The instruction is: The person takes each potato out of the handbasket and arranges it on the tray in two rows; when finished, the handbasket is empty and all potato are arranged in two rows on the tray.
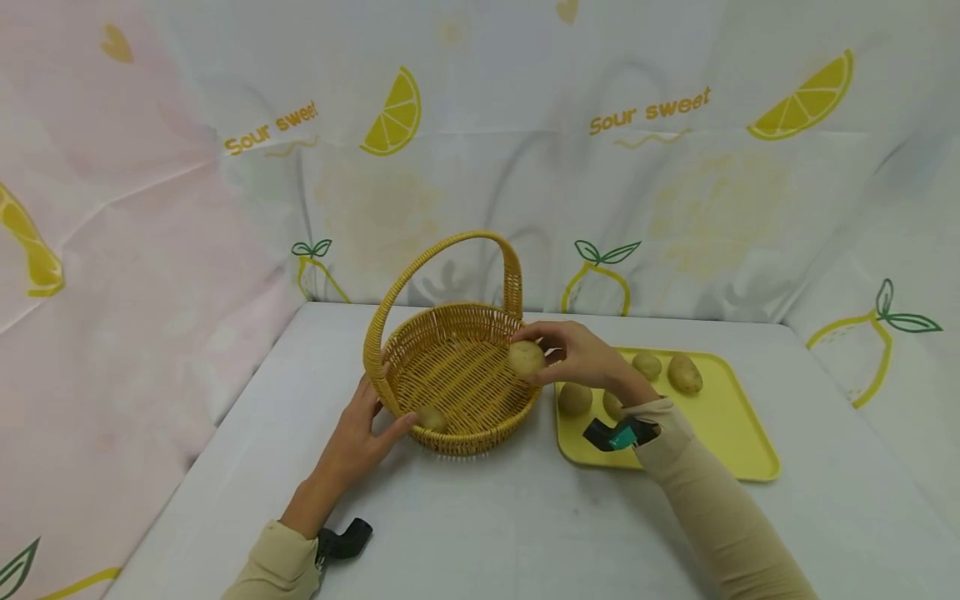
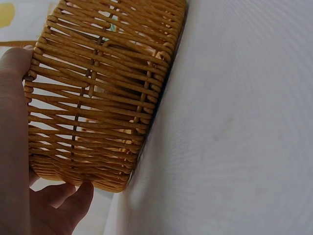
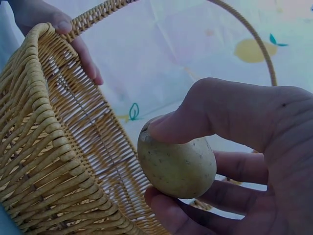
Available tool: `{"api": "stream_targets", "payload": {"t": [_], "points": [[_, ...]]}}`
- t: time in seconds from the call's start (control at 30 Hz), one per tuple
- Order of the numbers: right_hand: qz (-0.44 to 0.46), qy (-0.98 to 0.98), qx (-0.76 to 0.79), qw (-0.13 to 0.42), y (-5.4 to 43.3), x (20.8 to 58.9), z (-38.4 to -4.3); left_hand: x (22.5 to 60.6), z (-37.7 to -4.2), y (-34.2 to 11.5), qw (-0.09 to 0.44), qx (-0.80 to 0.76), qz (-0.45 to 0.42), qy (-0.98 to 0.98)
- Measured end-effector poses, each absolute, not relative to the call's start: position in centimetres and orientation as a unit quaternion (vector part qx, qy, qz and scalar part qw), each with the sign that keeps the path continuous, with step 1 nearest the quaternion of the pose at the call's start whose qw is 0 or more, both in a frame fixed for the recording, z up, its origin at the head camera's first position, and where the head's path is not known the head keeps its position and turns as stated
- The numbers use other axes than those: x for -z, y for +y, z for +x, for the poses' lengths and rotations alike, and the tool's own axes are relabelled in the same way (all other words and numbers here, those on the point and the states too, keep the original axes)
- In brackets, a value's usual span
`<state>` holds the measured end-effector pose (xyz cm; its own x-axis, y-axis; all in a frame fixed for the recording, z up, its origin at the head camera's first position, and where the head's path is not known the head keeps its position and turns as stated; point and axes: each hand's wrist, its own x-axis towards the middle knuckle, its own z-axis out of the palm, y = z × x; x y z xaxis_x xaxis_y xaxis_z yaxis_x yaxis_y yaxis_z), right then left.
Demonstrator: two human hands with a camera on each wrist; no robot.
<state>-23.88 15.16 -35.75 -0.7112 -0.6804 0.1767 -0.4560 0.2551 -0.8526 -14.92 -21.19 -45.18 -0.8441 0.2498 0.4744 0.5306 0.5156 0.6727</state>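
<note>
A round wicker basket (image 1: 461, 379) with a tall arched handle stands on the table. One potato (image 1: 431, 418) lies inside, by its near left wall. My left hand (image 1: 360, 437) grips the basket's left side, thumb at the rim and fingers along the outer wall; in the left wrist view, fingertips (image 2: 80, 200) press the woven wall. Over the basket's right rim, my right hand (image 1: 573, 358) holds another potato (image 1: 527, 358). The right wrist view shows this potato (image 3: 178, 164) pinched between thumb and fingers.
To the right of the basket lies a yellow tray (image 1: 723, 425) with several potatoes on it, partly hidden beneath my right forearm. A lemon-printed cloth (image 1: 480, 150) hangs behind the white table (image 1: 510, 533).
</note>
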Motion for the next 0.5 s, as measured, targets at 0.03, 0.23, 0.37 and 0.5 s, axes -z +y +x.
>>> {"api": "stream_targets", "payload": {"t": [0.03,0.23,0.37,0.5], "points": [[-0.36,0.785,0.491,0.111,15.3,35.7,-23.8,45.2,-14.9,-21.2,0.161,0.438,-0.229,-0.854],[-0.351,0.787,0.499,0.087,16.4,35.7,-23.2,45.3,-15.0,-21.1,0.16,0.438,-0.226,-0.855],[-0.343,0.789,0.503,0.076,17.1,35.6,-22.9,45.2,-15.0,-21.1,0.16,0.441,-0.227,-0.854],[-0.331,0.795,0.504,0.068,17.7,35.6,-22.5,45.2,-14.9,-21.1,0.159,0.439,-0.226,-0.855]]}}
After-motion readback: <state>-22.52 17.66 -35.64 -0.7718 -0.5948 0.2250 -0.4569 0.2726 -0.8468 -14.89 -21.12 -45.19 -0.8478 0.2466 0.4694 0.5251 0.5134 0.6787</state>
